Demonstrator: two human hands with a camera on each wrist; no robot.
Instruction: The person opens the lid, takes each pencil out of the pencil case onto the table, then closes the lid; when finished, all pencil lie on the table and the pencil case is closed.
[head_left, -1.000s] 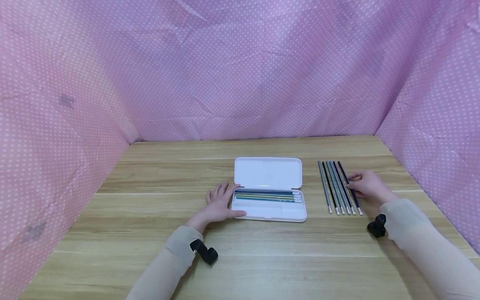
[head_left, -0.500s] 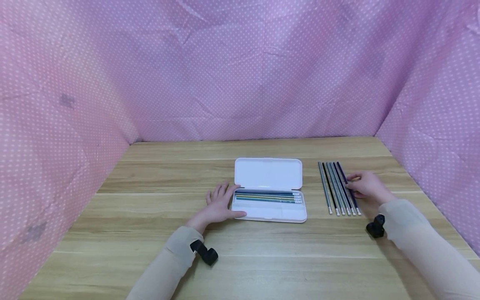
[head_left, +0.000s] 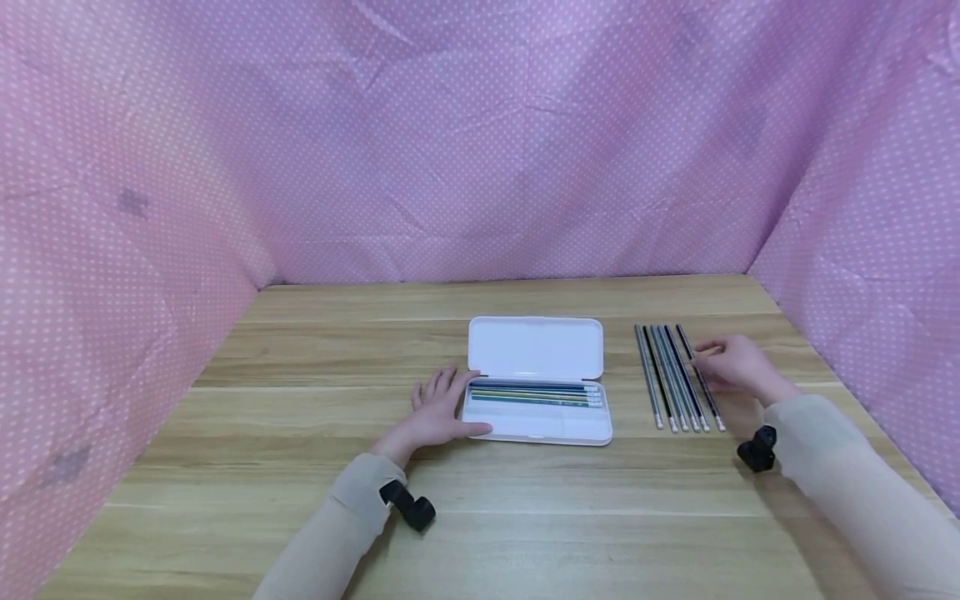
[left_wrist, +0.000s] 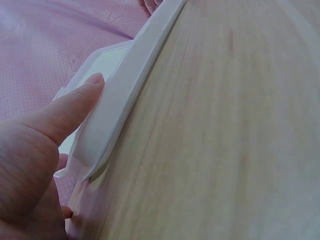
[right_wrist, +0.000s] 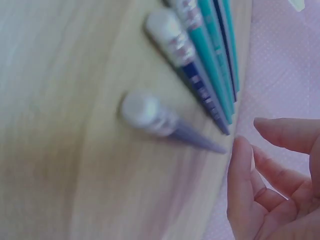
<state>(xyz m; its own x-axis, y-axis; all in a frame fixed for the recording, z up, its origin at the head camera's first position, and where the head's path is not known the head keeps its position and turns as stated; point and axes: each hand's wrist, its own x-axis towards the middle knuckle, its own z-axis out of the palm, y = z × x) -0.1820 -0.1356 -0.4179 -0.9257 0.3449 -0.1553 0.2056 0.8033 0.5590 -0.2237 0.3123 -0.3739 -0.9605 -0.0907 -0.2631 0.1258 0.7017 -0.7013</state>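
Observation:
My left hand [head_left: 438,415] lies spread at the left end of an open white pencil case [head_left: 537,437]. Its thumb [left_wrist: 75,110] rests on the near wall of the case. Several pencils [head_left: 532,402] with white erasers lie lengthwise in the back part of the case. My right hand [head_left: 738,367] is beside the rightmost dark pencil [head_left: 697,372], fingertips at about its middle. In the right wrist view, its thumb and forefinger are apart with nothing visible between them. That pencil, eraser toward me, lies slightly apart from a row of several pencils [head_left: 667,379].
The case's lid [head_left: 536,346] lies back, away from me. Under everything is a wood-grain tabletop [head_left: 540,517]. A pink dotted curtain [head_left: 510,150] hangs behind it and at both sides. Both wrists carry small black cameras.
The rightmost pencil first shifted a little left toward the row, then right, so the gap beside it is wider now. My right hand moved slightly with it. The left hand stayed put.

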